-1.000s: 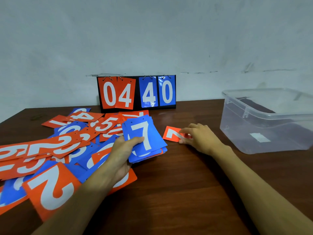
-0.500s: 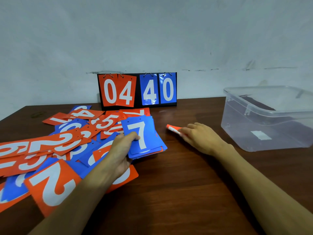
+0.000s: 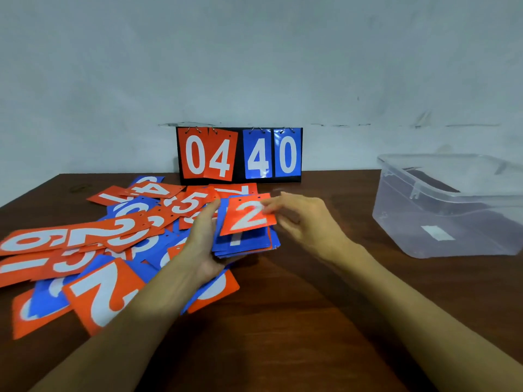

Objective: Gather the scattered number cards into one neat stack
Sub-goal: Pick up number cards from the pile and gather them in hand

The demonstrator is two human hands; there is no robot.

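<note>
While our left hand (image 3: pixel 202 247) grips the stack (image 3: pixel 246 246), thumb raised, our right hand (image 3: pixel 307 222) pinches the 2 card (image 3: pixel 245 215) atop it.

Surface (image 3: pixel 283 321): dark reddish-brown with a fine wood grain. Wall (image 3: pixel 254 66): pale grey-white, crossed by a thin dark scuff line. Scoreboard (image 3: pixel 240 154): black backing; two orange-red panels with white digits 0 and 4, and two blue panels with white digits 4 and 0. Scattered cards (image 3: pixel 85 244): a mix of orange-red and blue, each with a white numeral. Top card (image 3: pixel 247 215): orange-red with a white 2 and small dark punch holes along its upper edge. Stack (image 3: pixel 243 244): blue uppermost, part of a white numeral showing, thin orange-red edges among the blue ones. Container (image 3: pixel 452 216): translucent, colourless plastic with a white label (image 3: pixel 437 232) and a dark patch inside.
</note>
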